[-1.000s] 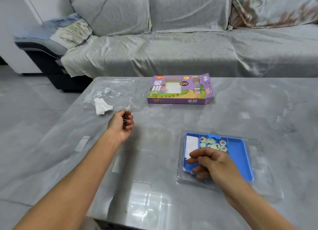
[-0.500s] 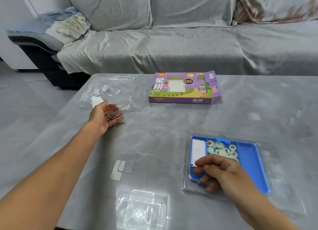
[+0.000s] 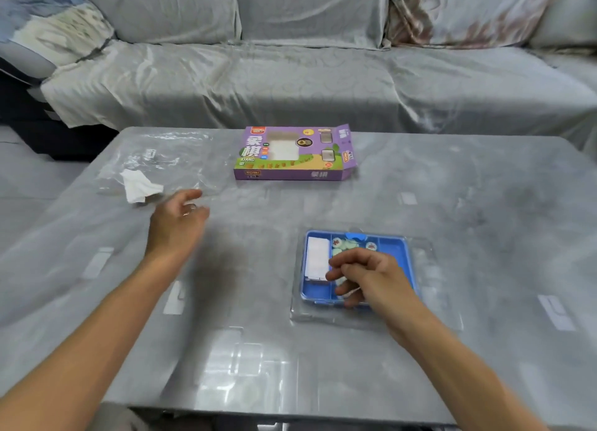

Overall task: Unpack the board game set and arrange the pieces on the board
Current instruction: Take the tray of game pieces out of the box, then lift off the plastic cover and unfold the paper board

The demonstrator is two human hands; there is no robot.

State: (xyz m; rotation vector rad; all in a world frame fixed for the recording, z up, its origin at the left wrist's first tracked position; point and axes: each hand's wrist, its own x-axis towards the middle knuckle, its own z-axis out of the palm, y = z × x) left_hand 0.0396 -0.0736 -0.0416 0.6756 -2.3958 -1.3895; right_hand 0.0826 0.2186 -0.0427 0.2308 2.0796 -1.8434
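A blue tray (image 3: 396, 247) sits on a clear plastic cover (image 3: 434, 270) on the grey table. Its left compartment holds a folded white sheet (image 3: 318, 258); round pale game pieces (image 3: 338, 242) with red marks lie in the middle compartment. My right hand (image 3: 371, 277) is over the tray with curled fingers, pinching pale pieces. My left hand (image 3: 176, 219) hovers over the table to the left, with small metal rings (image 3: 190, 207) held between thumb and fingers. The purple game box (image 3: 290, 154) lies flat at the far middle of the table.
A clear plastic bag (image 3: 161, 157) and a crumpled white tissue (image 3: 139, 185) lie at the table's far left. A grey covered sofa (image 3: 323, 85) runs behind the table. The table's near edge (image 3: 290, 419) is close to my body.
My left hand opened with the rings on its palm, then turned over and came nearer. My right hand stayed in the tray, its fingers curling tighter round the pieces.
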